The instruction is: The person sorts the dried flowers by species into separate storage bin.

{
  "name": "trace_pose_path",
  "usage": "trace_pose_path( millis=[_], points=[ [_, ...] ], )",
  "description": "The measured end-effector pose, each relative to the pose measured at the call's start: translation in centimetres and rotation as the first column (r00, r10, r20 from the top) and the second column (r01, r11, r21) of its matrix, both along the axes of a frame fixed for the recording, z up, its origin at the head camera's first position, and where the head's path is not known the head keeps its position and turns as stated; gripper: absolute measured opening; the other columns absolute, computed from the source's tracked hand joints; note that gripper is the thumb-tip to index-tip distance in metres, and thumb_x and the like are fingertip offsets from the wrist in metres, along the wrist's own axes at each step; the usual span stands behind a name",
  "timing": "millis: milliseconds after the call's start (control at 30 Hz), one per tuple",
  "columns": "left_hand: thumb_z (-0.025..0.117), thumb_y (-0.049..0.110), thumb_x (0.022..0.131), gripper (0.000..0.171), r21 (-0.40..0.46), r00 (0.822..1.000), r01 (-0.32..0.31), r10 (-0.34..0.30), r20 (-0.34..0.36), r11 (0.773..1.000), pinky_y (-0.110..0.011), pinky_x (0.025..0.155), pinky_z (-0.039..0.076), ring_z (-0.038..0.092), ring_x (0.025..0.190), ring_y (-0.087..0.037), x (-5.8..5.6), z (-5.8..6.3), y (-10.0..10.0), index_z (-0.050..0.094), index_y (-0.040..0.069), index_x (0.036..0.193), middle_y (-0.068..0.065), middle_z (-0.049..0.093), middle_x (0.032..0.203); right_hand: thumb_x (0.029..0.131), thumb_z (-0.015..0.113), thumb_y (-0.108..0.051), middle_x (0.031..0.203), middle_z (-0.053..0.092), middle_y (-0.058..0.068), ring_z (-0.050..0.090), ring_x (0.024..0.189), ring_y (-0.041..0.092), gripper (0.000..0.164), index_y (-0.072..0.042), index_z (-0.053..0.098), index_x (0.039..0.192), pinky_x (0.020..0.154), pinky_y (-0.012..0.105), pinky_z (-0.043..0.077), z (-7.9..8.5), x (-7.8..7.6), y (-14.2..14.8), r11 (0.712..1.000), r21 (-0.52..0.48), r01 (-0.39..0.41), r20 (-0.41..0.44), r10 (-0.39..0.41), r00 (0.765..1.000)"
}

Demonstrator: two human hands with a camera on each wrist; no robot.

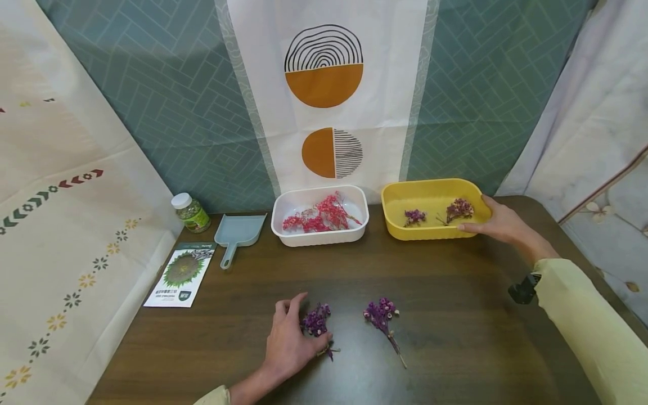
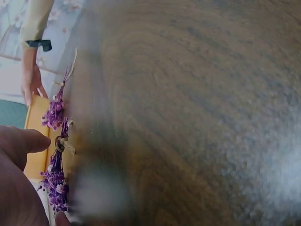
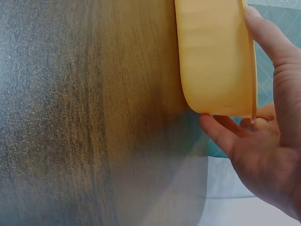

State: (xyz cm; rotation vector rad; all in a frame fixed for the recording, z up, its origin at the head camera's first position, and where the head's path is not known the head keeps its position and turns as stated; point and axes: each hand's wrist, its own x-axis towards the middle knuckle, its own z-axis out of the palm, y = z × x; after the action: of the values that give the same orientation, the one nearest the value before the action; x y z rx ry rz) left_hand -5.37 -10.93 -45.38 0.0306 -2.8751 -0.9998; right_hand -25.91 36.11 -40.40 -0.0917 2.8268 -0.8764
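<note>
My left hand (image 1: 291,340) is on the table beside a bunch of small purple dried flowers (image 1: 316,319). Its thumb lies by the tied stems and its other fingers reach around the flower heads; in the left wrist view a small gap shows between thumb (image 2: 35,141) and stems. A second purple bunch (image 1: 382,315) lies to the right, stems toward me. At the back right, my right hand (image 1: 506,225) grips the end of a yellow plastic tub (image 1: 405,232), thumb on the rim and fingers against the end wall. Two purple bunches (image 1: 458,209) lie inside the tub.
A white tub (image 1: 319,239) with red dried flowers (image 1: 329,212) stands left of the yellow one. Further left are a grey-blue dustpan (image 1: 238,232), a white-capped jar (image 1: 192,214) and a sunflower seed packet (image 1: 181,275). Cloth hangs behind the wooden table (image 1: 455,326).
</note>
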Motion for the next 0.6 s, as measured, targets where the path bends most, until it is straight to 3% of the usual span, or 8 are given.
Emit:
trace_pose_path(
  millis=[367, 600],
  points=[
    [0.095, 0.036, 0.059, 0.088, -0.016, 0.999, 0.023, -0.024, -0.041, 1.000, -0.041, 0.056, 0.049, 0.058, 0.098, -0.029, 0.36, -0.59, 0.49, 0.056, 0.017, 0.135, -0.014, 0.049, 0.119, 0.083, 0.072, -0.060, 0.151, 0.020, 0.042, 0.025, 0.134, 0.058, 0.122, 0.007, 0.001, 0.155, 0.105, 0.073, 0.021, 0.17, 0.11, -0.11, 1.000, -0.009, 0.012, 0.005, -0.012, 1.000],
    [0.093, 0.036, 0.061, 0.085, -0.046, 0.999, 0.035, -0.036, -0.005, 0.998, -0.044, 0.062, 0.051, 0.057, 0.099, -0.029, 0.11, -0.82, 0.57, 0.057, 0.017, 0.135, -0.014, 0.048, 0.119, 0.084, 0.072, -0.059, 0.150, 0.018, 0.043, 0.024, 0.134, 0.059, 0.122, 0.009, 0.000, 0.154, 0.105, 0.073, 0.021, 0.11, 0.09, -0.17, 1.000, 0.001, 0.017, 0.007, -0.017, 1.000]
  ],
)
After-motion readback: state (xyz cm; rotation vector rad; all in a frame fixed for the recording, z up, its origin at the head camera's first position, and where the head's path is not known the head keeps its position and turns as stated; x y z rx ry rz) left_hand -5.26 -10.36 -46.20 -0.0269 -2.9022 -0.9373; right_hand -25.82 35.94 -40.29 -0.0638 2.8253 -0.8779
